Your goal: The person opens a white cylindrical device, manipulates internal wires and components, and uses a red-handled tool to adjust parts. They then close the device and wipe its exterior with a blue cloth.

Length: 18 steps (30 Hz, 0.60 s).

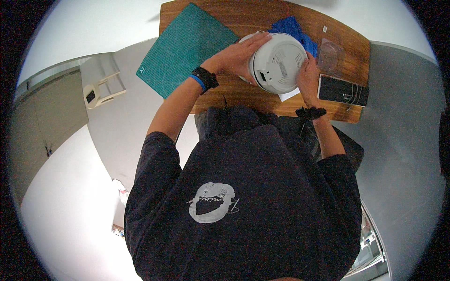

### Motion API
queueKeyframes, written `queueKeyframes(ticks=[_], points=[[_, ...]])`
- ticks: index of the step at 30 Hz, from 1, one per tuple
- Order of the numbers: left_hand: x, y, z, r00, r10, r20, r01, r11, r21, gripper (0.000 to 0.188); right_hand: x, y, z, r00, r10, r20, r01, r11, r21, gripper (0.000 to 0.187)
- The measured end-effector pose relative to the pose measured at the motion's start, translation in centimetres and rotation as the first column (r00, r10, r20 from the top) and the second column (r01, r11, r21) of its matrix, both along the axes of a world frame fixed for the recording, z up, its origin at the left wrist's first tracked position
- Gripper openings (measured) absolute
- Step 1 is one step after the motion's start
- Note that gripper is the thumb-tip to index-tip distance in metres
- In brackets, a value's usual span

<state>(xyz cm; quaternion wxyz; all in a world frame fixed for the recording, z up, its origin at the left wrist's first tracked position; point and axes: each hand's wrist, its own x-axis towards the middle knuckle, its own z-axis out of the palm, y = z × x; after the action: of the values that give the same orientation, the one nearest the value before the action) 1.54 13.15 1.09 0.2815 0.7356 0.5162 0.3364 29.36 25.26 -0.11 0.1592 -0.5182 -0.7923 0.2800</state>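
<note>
A round white appliance, which looks like a rice cooker (284, 61), is tipped over above the wooden table, so its base faces me. Vent slots, a pale label and a dark socket show on that base. My left hand (240, 55) is spread along its left side, thumb low and fingers over the upper edge. On the opposite side, my right hand (308, 78) grips the rim with curled fingers. The cooker's lid and front are turned away and hidden. Whether it touches the table I cannot tell.
A green cutting mat (187, 49) lies at the table's left. Behind the cooker is a crumpled blue cloth (291, 28). To the right are a clear plastic tray (330, 55) and a black panel with cables (337, 89). White paper (289, 95) pokes out below the cooker.
</note>
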Motion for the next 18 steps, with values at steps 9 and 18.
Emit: queueKeyframes(ticks=[9, 18], points=[[0.1, 0.1, 0.1, 1.0, 0.011, -0.011, -0.011, 1.0, -0.015, 0.144, -1.7, -2.3, -1.3, 0.969, -0.223, -0.107, 0.222, 0.975, -0.022, 0.041], [0.5, 0.0, -1.1, 0.999, 0.026, 0.018, -0.027, 0.999, 0.018, 0.148, -1.8, -2.3, -0.8, 0.98, -0.147, -0.132, 0.154, 0.987, 0.043, 0.042]])
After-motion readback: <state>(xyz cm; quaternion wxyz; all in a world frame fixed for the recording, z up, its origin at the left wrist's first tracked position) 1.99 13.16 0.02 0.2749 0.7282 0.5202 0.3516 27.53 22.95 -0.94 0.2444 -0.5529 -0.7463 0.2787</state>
